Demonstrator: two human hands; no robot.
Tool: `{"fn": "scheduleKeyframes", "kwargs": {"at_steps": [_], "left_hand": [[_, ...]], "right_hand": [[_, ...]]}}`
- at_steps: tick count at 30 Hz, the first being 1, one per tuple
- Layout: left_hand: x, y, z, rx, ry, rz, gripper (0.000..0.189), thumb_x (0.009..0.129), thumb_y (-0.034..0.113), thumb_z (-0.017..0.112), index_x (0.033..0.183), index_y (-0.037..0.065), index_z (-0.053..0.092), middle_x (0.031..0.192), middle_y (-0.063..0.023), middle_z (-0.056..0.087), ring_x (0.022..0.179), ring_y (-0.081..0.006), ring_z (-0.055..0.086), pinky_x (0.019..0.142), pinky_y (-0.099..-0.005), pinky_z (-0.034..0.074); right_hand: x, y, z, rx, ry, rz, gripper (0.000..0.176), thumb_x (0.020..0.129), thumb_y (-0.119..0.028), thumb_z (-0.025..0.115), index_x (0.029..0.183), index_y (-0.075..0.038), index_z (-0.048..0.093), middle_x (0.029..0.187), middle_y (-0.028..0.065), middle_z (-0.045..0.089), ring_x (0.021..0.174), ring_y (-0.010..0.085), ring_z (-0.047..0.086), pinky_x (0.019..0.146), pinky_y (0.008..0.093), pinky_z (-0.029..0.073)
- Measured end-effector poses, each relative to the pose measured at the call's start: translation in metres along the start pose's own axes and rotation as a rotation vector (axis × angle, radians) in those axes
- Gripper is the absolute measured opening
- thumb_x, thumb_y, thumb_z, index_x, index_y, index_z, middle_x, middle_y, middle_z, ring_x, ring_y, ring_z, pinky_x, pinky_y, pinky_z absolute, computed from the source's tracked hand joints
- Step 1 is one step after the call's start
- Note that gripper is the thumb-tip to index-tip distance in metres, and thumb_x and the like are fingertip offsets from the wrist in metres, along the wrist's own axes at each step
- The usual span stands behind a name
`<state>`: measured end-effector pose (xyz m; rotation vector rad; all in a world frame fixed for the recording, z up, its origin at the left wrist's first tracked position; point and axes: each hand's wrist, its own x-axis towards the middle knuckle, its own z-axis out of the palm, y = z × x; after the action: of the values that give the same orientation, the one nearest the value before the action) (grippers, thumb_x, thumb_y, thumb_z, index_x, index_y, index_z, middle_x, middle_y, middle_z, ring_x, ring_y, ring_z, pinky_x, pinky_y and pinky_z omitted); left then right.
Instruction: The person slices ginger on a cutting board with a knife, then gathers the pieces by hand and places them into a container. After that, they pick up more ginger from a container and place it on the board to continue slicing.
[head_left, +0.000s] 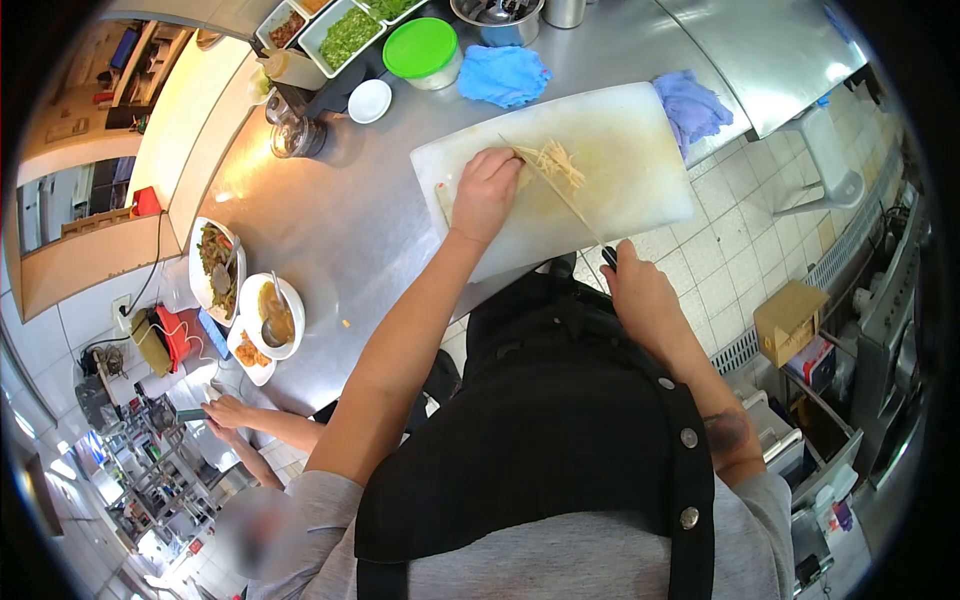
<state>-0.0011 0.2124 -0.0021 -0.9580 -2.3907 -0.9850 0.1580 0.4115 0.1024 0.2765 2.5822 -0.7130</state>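
A long kitchen knife (563, 199) slants across the white cutting board (625, 150), its tip pointing up and left. My right hand (645, 292) is closed round its black handle, at the board's near edge. My left hand (487, 192) rests on the board with fingers curled and bunched close against the blade; what lies under the fingertips is hidden. Just right of the blade is a small heap of thin pale yellow strips (553, 165). A small pale scrap (442, 195) lies near the board's left edge.
Beyond the board are a blue cloth (505, 76), a purple cloth (690, 108), a green-lidded tub (421, 50) and a tray of chopped greens (345, 38). Bowls of food (268, 315) stand at left. Another person's hands (228, 412) hold a phone-like object at lower left.
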Motion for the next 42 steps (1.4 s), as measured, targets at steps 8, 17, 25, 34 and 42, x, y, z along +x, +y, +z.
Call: {"fn": "scheduleKeyframes", "kwargs": {"at_steps": [8, 17, 25, 34, 42], "left_hand": [[0.000, 0.001, -0.002, 0.013, -0.033, -0.012, 0.013, 0.080, 0.001, 0.069, 0.093, 0.002, 0.069, 0.100, -0.0081, 0.066, 0.098, -0.0272, 0.063, 0.085, -0.0371, 0.050], [-0.002, 0.001, -0.001, 0.011, -0.027, -0.015, 0.013, 0.079, 0.001, 0.070, 0.092, 0.002, 0.069, 0.101, -0.0079, 0.066, 0.099, -0.0269, 0.063, 0.085, -0.0370, 0.050], [-0.002, -0.002, 0.001, 0.029, -0.034, -0.007, 0.011, 0.080, 0.003, 0.070, 0.091, 0.003, 0.068, 0.101, -0.0077, 0.066, 0.099, -0.0268, 0.062, 0.085, -0.0366, 0.050], [0.000, 0.000, -0.001, 0.029, -0.042, -0.011, 0.012, 0.079, 0.001, 0.069, 0.092, 0.003, 0.068, 0.101, -0.0076, 0.066, 0.099, -0.0261, 0.062, 0.085, -0.0363, 0.050], [-0.003, -0.001, 0.000, 0.017, -0.012, -0.019, 0.012, 0.079, 0.001, 0.069, 0.091, 0.003, 0.069, 0.100, -0.0077, 0.066, 0.098, -0.0263, 0.063, 0.084, -0.0366, 0.051]], "right_hand": [[0.070, -0.020, 0.023, 0.087, 0.074, -0.066, 0.029, 0.099, -0.025, 0.055, 0.104, 0.001, 0.045, 0.083, 0.0324, 0.065, 0.081, 0.0531, 0.063, 0.071, 0.0604, 0.049], [0.042, -0.013, -0.004, 0.059, 0.029, -0.062, 0.029, 0.100, -0.025, 0.055, 0.102, 0.002, 0.046, 0.081, 0.0327, 0.065, 0.079, 0.0529, 0.063, 0.069, 0.0598, 0.048], [0.023, 0.002, 0.004, 0.064, -0.012, -0.030, 0.028, 0.099, -0.026, 0.056, 0.102, 0.001, 0.047, 0.081, 0.0320, 0.066, 0.079, 0.0513, 0.064, 0.069, 0.0599, 0.050], [0.084, -0.019, 0.029, 0.107, 0.110, -0.118, 0.028, 0.098, -0.024, 0.056, 0.103, 0.002, 0.050, 0.089, 0.0313, 0.066, 0.085, 0.0513, 0.064, 0.075, 0.0589, 0.051], [0.065, -0.023, -0.003, 0.063, 0.080, -0.077, 0.030, 0.099, -0.026, 0.056, 0.104, 0.003, 0.048, 0.083, 0.0333, 0.065, 0.083, 0.0533, 0.062, 0.073, 0.0597, 0.048]]}}
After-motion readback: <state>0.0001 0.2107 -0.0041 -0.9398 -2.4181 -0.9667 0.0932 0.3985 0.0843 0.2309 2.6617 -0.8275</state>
